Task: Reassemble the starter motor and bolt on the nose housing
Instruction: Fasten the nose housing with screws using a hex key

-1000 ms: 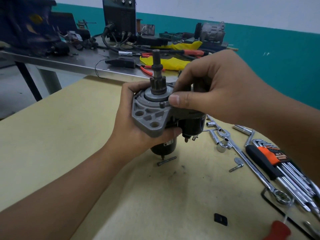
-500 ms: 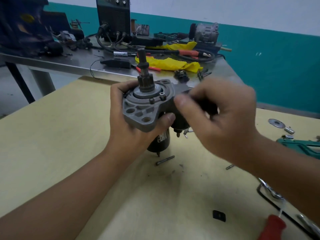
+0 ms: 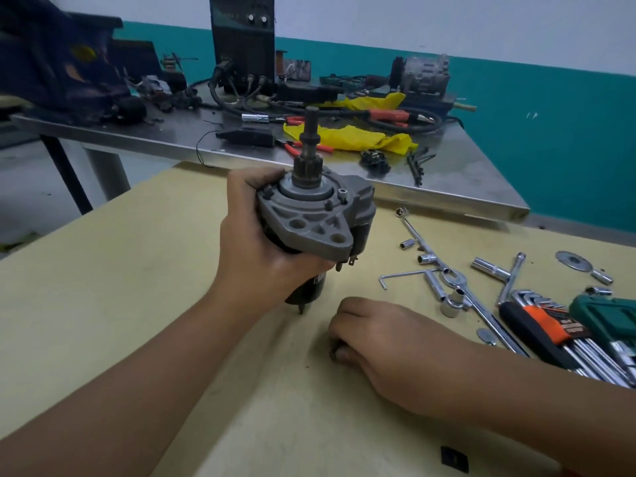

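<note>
The starter motor [image 3: 311,235] stands nearly upright, tilted a little, with its dark lower end just above or barely touching the yellow table [image 3: 103,287]; which of the two cannot be told. Its grey nose housing [image 3: 309,222] sits on top, flange holes facing up, and the pinion shaft [image 3: 309,149] pokes straight out of the middle. The left hand [image 3: 254,249] wraps round the body from the far-left side, fingers curled under the housing and thumb up by its rim, carrying the whole unit. Below and to the right of that hand, the right hand [image 3: 382,335] lies knuckles-up on the table, fingers curled down over something small and dark at its fingertips; it looks like a pinch, but what is held is too hidden to name. Just right of the right hand lie loose sockets [image 3: 452,304], an L-shaped hex key [image 3: 402,275] and a long T-handle wrench [image 3: 444,266]. Further right sits a set of hex keys in an orange holder [image 3: 550,330] beside a green case [image 3: 609,318]. A small black piece [image 3: 454,459] rests nearer the viewer than the right forearm. Beyond the left hand stands a steel bench [image 3: 481,187] carrying a yellow cloth [image 3: 351,137], red-handled pliers [image 3: 303,149], cables and a dark machine box [image 3: 242,39].
</note>
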